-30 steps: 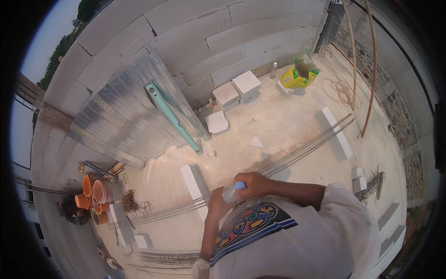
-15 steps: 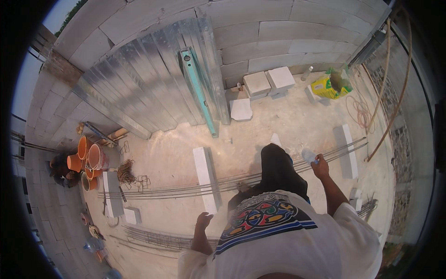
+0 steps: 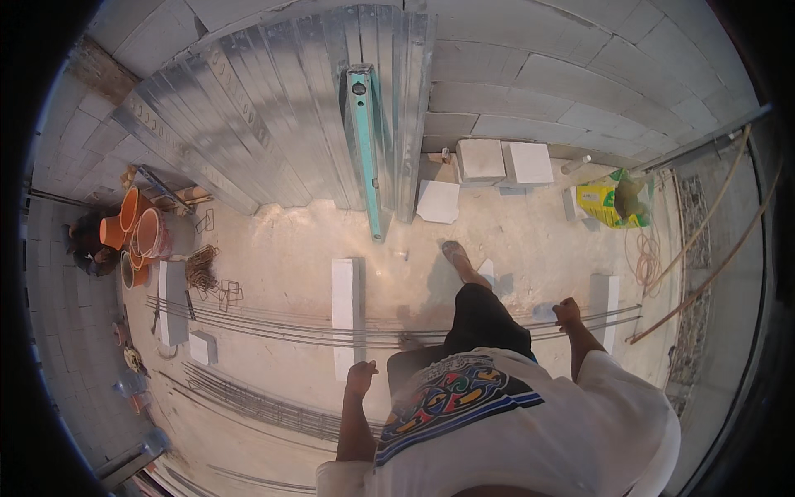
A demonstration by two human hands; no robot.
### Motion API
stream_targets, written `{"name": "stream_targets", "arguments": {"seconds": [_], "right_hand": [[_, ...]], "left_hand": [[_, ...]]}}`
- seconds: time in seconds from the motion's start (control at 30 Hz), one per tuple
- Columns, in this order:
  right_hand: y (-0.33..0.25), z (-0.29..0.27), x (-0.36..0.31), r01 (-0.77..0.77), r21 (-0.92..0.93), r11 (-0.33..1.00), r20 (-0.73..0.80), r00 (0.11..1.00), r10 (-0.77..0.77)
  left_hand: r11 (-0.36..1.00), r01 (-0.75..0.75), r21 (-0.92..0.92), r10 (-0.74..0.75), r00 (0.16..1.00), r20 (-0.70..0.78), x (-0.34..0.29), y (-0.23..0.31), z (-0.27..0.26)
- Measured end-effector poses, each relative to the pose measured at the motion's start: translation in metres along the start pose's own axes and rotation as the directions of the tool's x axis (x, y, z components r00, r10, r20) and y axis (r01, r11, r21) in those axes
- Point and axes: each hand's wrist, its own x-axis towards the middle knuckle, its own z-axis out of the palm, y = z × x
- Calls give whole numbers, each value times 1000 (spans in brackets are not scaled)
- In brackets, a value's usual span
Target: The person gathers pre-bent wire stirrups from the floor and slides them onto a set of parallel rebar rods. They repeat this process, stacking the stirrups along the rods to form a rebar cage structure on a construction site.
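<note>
My right hand (image 3: 567, 313) is closed round a pale, bluish, see-through thing (image 3: 544, 311), perhaps a plastic cup or bottle; blur hides its exact kind. It hangs above long thin steel bars (image 3: 273, 325) lying across pale blocks. On the other side, my left hand (image 3: 359, 378) is loosely curled with nothing visible in it. Nearest to it is the lower end of a long white block (image 3: 344, 290). One sandalled foot (image 3: 454, 251) is out in front of me, beyond the bars.
Ribbed metal sheets (image 3: 273, 116) lean on the block wall, with a teal spirit level (image 3: 365, 157) against them. Blocks (image 3: 480, 160) and a yellow-green sack (image 3: 600, 201) stand along the wall. Orange buckets (image 3: 132, 209) and a crouching person (image 3: 87, 240) are at the left. Steel cages (image 3: 257, 398) lie nearer.
My foot has come forward past the bars into view. The right hand has lowered slightly with the see-through thing, and the left hand has risen a little. The view has turned.
</note>
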Motion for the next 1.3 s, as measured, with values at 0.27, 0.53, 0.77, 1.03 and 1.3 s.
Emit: {"name": "stream_targets", "arguments": {"seconds": [0.27, 0.53, 0.77, 1.03, 1.3], "right_hand": [[-220, 81, 192, 658, -402, 637, 310, 752, -582], [-421, 193, 345, 854, -258, 453, 303, 516, -801], [-530, 327, 418, 889, -297, 348, 450, 451, -771], [-565, 409, 471, 896, -437, 85, 454, 301, -838], [-558, 439, 483, 878, -479, -19, 424, 213, -880]], "left_hand": [[976, -101, -194, 97, 995, -29, 178, 227, 104], [888, -457, -47, 459, 887, 51, 309, 338, 234], [926, -297, -235, 282, 955, -92, 365, 318, 263], [868, -305, -392, 221, 944, -244, 389, 316, 257], [892, -259, -370, 224, 965, -135, 393, 316, 255]]}}
